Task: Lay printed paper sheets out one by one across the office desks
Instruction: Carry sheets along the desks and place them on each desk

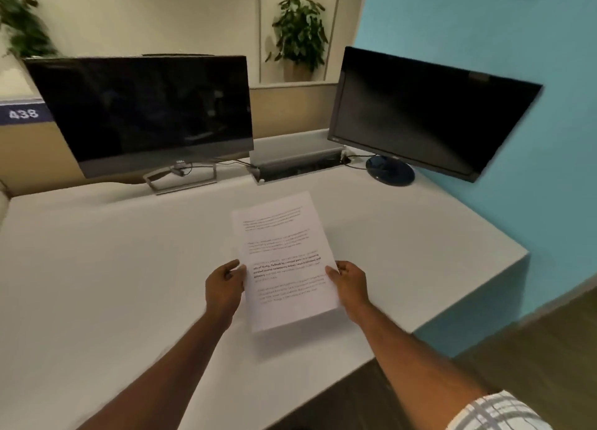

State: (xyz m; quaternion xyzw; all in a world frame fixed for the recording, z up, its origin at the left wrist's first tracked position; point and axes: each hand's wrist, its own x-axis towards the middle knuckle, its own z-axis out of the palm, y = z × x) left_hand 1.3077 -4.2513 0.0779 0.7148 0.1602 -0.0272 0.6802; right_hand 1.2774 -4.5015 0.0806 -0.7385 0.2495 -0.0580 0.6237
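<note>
Here both hands, left hand (225, 288) and right hand (350, 284), pinch the sheet (284, 255) above the desk (97, 268).

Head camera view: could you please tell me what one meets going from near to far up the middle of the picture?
Printed sheets, held by the left hand and right hand over the desk → cable tray → low partition → potted plant.

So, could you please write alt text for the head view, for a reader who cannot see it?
The left hand and right hand hold a printed paper sheet by its side edges over a white desk. Behind stand a dark left monitor and right monitor, a cable box between them.
</note>
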